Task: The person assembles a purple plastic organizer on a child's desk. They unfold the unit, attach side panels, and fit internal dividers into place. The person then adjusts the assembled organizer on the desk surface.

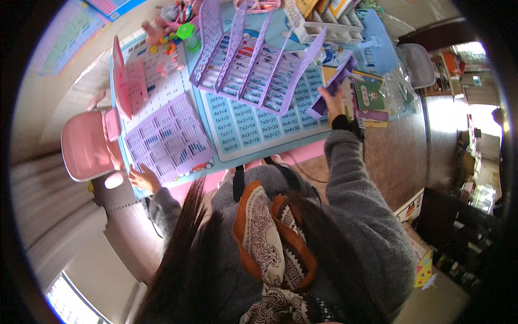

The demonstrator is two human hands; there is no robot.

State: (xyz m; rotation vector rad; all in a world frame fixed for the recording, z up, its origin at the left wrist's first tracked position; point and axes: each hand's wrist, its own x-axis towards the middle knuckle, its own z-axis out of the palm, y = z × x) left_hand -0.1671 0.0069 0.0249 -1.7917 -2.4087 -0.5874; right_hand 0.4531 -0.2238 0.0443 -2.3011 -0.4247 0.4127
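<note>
light-blue desk (222, 163): right hand (334, 102) grips purple bin (336, 81), right side; left hand (144, 179) loosely open beside lilac printed sheet (170, 137), near left.

Purple rack (253, 55), far: smooth plastic, slight sheen. Purple bin (335, 81), right: smooth plastic too. Purple sheet (171, 137), left: paper, fairly matt. Clear bag (400, 92), far right: crinkled, glossy plastic film. Grey sleeve (350, 167), right: fuzzy matt cloth. Scarf (264, 232), near: matt cloth.

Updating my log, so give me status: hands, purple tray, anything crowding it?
Right hand at narrow purple tray, grip unclear. Left hand open beside printed purple sheet. Purple divided rack left of tray, green card to its right.
</note>
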